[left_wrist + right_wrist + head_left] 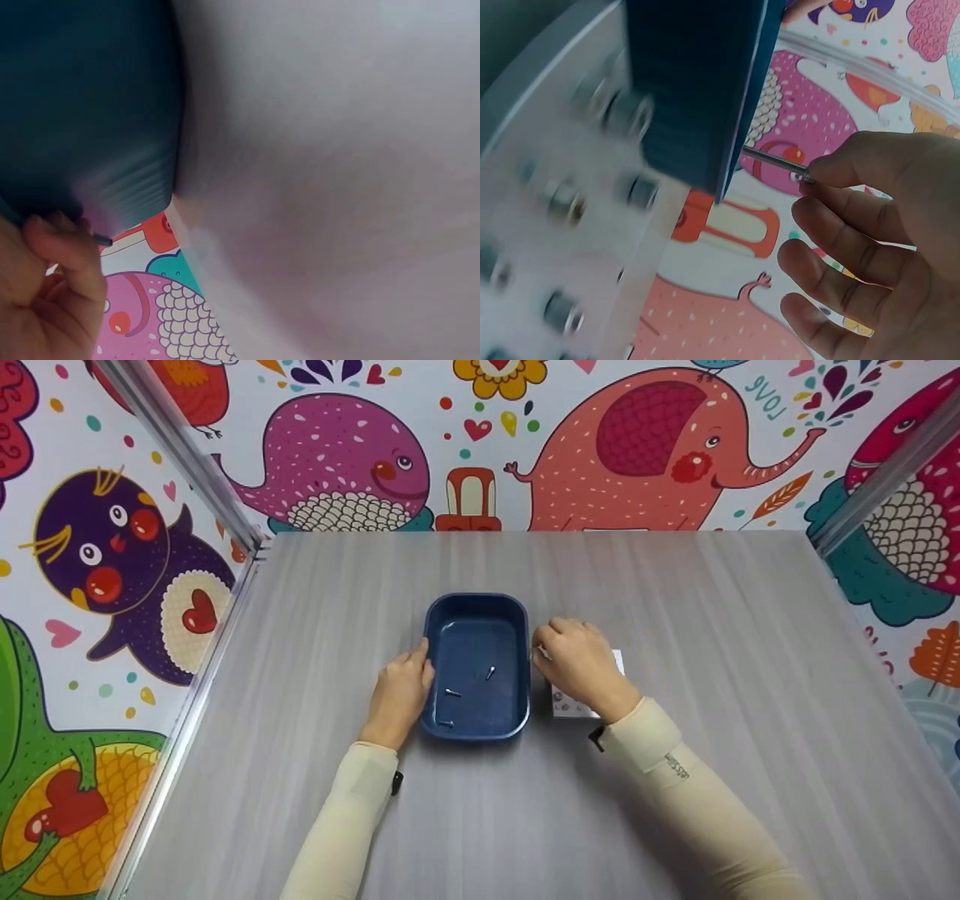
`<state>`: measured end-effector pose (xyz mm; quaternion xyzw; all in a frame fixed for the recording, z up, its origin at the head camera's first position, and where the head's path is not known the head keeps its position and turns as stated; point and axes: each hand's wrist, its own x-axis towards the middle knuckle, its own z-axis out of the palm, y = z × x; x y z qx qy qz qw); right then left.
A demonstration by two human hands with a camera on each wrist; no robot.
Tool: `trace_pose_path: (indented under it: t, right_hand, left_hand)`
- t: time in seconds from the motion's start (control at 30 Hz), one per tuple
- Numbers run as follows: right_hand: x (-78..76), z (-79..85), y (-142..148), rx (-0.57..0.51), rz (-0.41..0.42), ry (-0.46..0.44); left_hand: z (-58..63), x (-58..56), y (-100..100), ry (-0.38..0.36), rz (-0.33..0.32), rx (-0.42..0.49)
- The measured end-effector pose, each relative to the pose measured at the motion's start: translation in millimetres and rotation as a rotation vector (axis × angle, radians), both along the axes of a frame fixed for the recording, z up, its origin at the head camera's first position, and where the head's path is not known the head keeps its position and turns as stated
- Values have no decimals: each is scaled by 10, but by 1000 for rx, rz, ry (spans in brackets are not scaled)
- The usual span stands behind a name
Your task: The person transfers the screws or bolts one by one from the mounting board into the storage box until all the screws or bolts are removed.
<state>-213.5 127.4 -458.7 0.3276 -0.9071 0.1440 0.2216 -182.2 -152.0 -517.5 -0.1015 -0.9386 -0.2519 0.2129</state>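
A blue plastic tray (pixel 480 645) stands mid-table with several small metal bolts (pixel 490 673) lying in it. My left hand (pixel 397 690) holds the tray's left rim, fingertips right at the edge. In the left wrist view the end of a thin metal rod (pixel 103 240) shows beside that hand's fingers. My right hand (pixel 577 664) is just right of the tray, over a white block (pixel 566 709). Its thumb and index finger pinch one end of a bolt (pixel 776 161), with the other fingers spread loosely, and the bolt's far end overlaps the tray in the right wrist view.
Several short metal cylinders (pixel 564 311) stand up from the white block. The grey wood-grain table (pixel 360 585) runs back to a printed cartoon wall (pixel 480 435). Metal rails (pixel 187 682) edge the left side.
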Motion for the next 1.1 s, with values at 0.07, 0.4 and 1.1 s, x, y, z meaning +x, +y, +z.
trace_pose_path:
  t: [0.07, 0.4, 1.1]
  right_hand:
    - [15, 8, -48, -2, 13, -6]
    - [53, -27, -174, 3, 42, 10]
    - [42, -24, -53, -8, 24, 3]
  left_hand:
    - [4, 0, 3, 1, -3, -1]
    - [3, 2, 0, 4, -2, 2]
    - [3, -9, -6, -8, -7, 1]
